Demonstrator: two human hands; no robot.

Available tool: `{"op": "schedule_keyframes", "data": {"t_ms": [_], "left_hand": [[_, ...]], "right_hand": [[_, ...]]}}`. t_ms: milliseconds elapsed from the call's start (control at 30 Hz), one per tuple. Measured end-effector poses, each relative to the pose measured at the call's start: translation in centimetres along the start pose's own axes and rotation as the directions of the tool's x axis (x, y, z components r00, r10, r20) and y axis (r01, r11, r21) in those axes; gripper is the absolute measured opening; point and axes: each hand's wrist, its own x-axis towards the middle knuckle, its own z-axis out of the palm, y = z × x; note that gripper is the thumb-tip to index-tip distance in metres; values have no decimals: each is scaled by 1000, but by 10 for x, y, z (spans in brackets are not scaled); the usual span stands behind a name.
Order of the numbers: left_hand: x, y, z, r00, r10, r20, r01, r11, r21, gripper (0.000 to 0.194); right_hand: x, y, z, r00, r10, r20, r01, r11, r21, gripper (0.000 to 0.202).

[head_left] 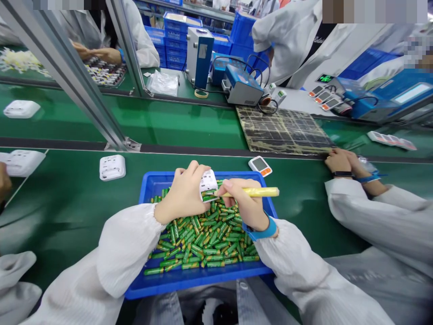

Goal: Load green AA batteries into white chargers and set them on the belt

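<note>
My left hand (187,192) is closed around a small white plastic device (209,180), tilted over the batteries. Green batteries show at the device's lower edge, between my two hands. My right hand (245,201) grips a yellow rod-shaped tool (262,192) like a pen, its tip against or very near those batteries; exactly what it touches is hidden by my fingers. Beneath both hands, a blue tray (199,285) holds a heap of loose green and gold batteries (206,239). A blue band circles my right wrist.
White devices (112,167) lie left of the tray, and one with a grey screen (260,166) lies behind it. A dark gridded mat (284,128) rests beyond the metal rail. A co-worker's hands (348,164) are at the right. A metal post (77,72) slants up on the left.
</note>
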Motion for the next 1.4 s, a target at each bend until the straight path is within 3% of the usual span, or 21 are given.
{"op": "schedule_keyframes", "data": {"t_ms": [100, 200, 367, 433, 533, 600, 667, 767, 1067, 1233, 1400], "left_hand": [[-1, 0, 1, 1000, 30, -3, -29, 999, 39, 67], [-2, -1, 2, 998, 57, 13, -58, 994, 88, 66], [-4, -1, 4, 994, 91, 65, -102, 973, 208, 61], [-5, -1, 2, 993, 87, 76, -103, 964, 245, 59], [-5, -1, 0, 996, 70, 55, -81, 970, 228, 63], [-4, -1, -1, 998, 59, 26, -63, 979, 196, 67], [-4, -2, -1, 999, 50, 19, -53, 986, 160, 67], [-3, -2, 0, 999, 23, 34, -25, 998, 49, 67], [-1, 3, -4, 999, -52, 3, 52, 986, -156, 67], [-2, 2, -3, 995, -95, -15, 89, 971, -223, 72], [-2, -1, -1, 994, -107, -30, 96, 963, -252, 71]], "right_hand": [[1, 1, 0, 997, -34, 73, 39, 997, -63, 39], [-1, -2, 3, 980, -124, 158, 156, 965, -211, 41], [-9, -11, 11, 937, -220, 272, 331, 805, -491, 42], [-8, -12, 10, 950, -224, 216, 310, 739, -599, 40], [-2, -5, 1, 975, -221, 23, 175, 700, -692, 43], [3, 3, -6, 977, -190, -102, 89, 788, -609, 45], [5, 8, -10, 977, -119, -178, 38, 914, -404, 44], [5, 10, -8, 984, -17, -179, -7, 991, -134, 42], [8, 1, -1, 974, 128, -188, -112, 989, 95, 39], [9, -4, -2, 945, 127, -300, -80, 983, 164, 36], [11, 1, -2, 951, 158, -266, -88, 962, 259, 36]]}}
